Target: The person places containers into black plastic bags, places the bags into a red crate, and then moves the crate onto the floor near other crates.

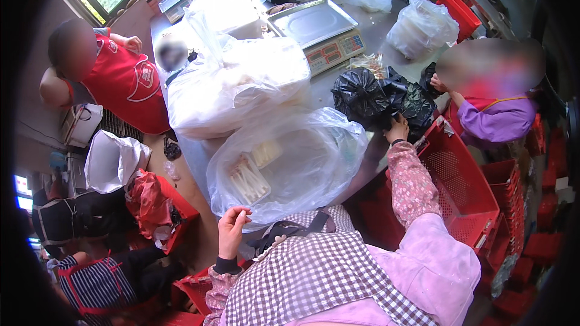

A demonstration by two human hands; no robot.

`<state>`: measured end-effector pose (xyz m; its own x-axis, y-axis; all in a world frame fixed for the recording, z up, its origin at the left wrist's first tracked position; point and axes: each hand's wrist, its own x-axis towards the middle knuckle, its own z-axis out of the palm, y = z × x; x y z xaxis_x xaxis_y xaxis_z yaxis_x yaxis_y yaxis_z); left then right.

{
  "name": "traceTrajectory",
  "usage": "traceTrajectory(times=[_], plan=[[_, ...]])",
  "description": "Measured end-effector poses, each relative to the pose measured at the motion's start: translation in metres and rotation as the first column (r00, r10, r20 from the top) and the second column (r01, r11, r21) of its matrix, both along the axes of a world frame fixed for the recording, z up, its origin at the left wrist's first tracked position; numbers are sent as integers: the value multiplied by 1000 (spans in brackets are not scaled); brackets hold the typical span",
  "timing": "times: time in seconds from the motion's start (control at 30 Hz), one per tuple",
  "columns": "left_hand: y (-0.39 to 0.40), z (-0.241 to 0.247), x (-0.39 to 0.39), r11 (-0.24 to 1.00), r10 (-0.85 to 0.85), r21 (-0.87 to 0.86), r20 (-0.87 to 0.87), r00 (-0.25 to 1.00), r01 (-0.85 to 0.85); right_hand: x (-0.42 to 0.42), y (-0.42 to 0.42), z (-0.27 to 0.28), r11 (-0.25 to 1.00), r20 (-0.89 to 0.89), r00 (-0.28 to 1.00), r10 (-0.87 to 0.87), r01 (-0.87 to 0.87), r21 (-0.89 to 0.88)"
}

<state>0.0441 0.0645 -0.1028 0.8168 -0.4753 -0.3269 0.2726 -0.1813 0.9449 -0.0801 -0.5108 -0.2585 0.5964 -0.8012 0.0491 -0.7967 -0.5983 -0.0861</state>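
Note:
My right hand (397,127) reaches to the right and touches the black plastic bags (362,95) at the table's edge; its fingertips are partly hidden among them. My left hand (233,231) is raised beside the near rim of a large clear plastic bag (308,163), fingers loosely bent and nothing seen in them. Inside this open bag lie a clear tray of thin pale sticks (247,179) and a smaller tray with pale yellowish contents (266,153). Behind it stands a full white plastic bag (235,86). Thin sticks with reddish ends (369,64) lie behind the black bags.
A digital scale with a metal pan (312,22) stands on the metal table (195,163). Red plastic crates (457,185) stand at my right, another (181,213) at lower left. Co-workers stand at the left, right and far side; one at the right has a hand (438,83) by the black bags.

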Motion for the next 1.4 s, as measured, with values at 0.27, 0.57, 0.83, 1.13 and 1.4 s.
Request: traceTrajectory(times=[0.27,0.57,0.83,1.13,1.4], plan=[[20,-7,-7,996,91,10,16,996,-91,-25,-43,-18,689,514,675,-529,-12,725],[-3,-3,-2,1000,31,6,-3,1000,-31,-2,69,105,939,712,672,-205,-70,336],[-127,31,12,881,-427,-262,-81,901,394,47,252,162,702,704,538,465,-708,78],[-113,-48,35,952,87,-285,-85,993,-108,38,253,160,778,609,621,494,-628,10],[-84,21,45,816,313,-506,-23,950,-281,-34,76,-105,954,296,944,148,-215,208]])
